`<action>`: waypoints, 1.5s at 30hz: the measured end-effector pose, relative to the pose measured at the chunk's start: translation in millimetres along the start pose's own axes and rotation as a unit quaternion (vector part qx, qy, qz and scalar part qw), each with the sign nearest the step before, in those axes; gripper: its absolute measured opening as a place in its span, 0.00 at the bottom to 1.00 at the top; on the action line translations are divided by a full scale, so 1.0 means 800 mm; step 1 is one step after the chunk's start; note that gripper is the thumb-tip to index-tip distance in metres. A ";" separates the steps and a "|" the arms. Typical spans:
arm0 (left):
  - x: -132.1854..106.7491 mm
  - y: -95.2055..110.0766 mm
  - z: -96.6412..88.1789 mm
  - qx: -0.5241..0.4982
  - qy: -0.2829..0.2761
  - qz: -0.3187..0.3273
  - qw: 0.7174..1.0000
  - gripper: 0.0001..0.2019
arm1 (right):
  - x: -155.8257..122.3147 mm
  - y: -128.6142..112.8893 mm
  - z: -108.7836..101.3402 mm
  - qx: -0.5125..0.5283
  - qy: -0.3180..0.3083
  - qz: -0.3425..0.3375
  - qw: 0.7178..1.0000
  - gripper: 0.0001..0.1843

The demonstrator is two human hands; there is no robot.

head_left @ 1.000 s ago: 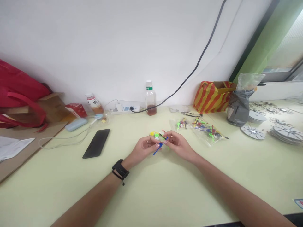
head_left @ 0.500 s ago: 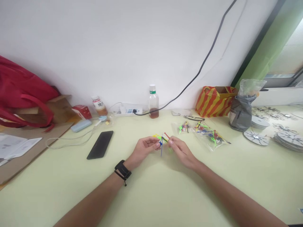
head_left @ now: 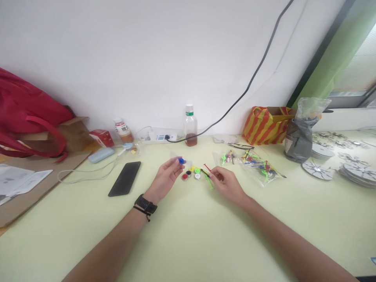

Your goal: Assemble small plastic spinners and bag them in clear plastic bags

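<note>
My left hand (head_left: 166, 176) pinches a small blue plastic disc (head_left: 181, 160) between thumb and fingertips, raised a little above the table. Beside it on the tabletop lie a red disc (head_left: 185, 177), a black disc (head_left: 188, 172), a white disc (head_left: 197, 176) and a green disc (head_left: 197, 170). A yellow piece (head_left: 192, 168) is just behind them. My right hand (head_left: 225, 180) is closed, with a thin red plastic stick (head_left: 207, 168) sticking out at its fingertips. A green-and-black stick (head_left: 208, 179) lies against those fingers; what the curled fingers cover is hidden.
Clear bags of coloured pieces (head_left: 264, 172) lie to the right, near a striped bag (head_left: 266, 125) and stacked discs (head_left: 358, 174). A bottle (head_left: 190, 129) and a power strip (head_left: 161, 137) stand by the wall. A phone (head_left: 125, 179) lies left of my hands.
My left hand has moved left and away from the right one, carrying the blue disc. The upright blue stick no longer shows between the hands, and the loose discs are uncovered.
</note>
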State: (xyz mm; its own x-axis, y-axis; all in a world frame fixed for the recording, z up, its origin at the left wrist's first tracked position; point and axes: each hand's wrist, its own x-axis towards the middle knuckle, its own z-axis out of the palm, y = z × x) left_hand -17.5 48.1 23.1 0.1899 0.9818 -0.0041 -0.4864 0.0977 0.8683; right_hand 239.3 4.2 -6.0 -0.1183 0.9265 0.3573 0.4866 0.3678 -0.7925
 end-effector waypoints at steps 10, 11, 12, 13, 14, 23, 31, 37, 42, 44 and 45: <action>0.018 0.033 -0.027 -0.081 0.074 0.033 0.993 0.10 | 0.003 0.014 -0.004 -0.095 0.034 -0.031 0.994 0.09; 0.019 0.034 -0.029 -0.098 0.085 0.028 0.991 0.09 | 0.003 0.016 -0.004 -0.105 0.029 -0.028 0.994 0.10; 0.020 0.035 -0.030 -0.118 0.097 0.020 0.988 0.12 | 0.003 0.018 -0.004 -0.115 0.023 -0.024 0.993 0.11; 0.020 0.035 -0.032 -0.136 0.110 0.010 0.985 0.17 | 0.002 0.020 -0.004 -0.125 0.015 -0.022 0.992 0.12; 0.021 0.034 -0.034 -0.142 0.120 -0.001 0.983 0.22 | 0.002 0.021 -0.004 -0.135 0.008 -0.021 0.991 0.13; 0.029 0.004 -0.054 0.340 0.135 0.067 0.928 0.15 | -0.001 0.030 -0.003 -0.169 -0.036 -0.041 0.984 0.13; 0.024 0.004 -0.055 0.465 0.057 0.087 0.879 0.16 | 0.003 0.034 0.000 -0.161 -0.016 -0.021 0.987 0.07; 0.026 0.008 -0.067 0.625 0.065 0.134 0.766 0.14 | 0.003 0.027 -0.002 -0.140 0.024 -0.029 0.989 0.05; 0.023 0.010 -0.064 0.676 0.086 0.210 0.701 0.14 | 0.001 0.018 -0.002 -0.107 0.017 -0.001 0.994 0.05; 0.016 0.009 -0.052 0.687 0.062 0.243 0.682 0.13 | 0.000 0.015 -0.002 -0.091 0.022 -0.009 0.996 0.07; 0.011 0.008 -0.045 0.694 0.041 0.252 0.673 0.12 | 0.000 0.013 -0.002 -0.083 0.024 -0.016 0.996 0.09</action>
State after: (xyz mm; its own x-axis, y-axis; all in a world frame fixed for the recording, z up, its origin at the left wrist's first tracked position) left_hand -49.5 63.3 11.2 0.2237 0.8443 0.4870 0.8050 -0.4417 0.3961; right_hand 245.9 7.8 -13.5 -0.0958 0.9084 0.4070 0.6200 0.3744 -0.6896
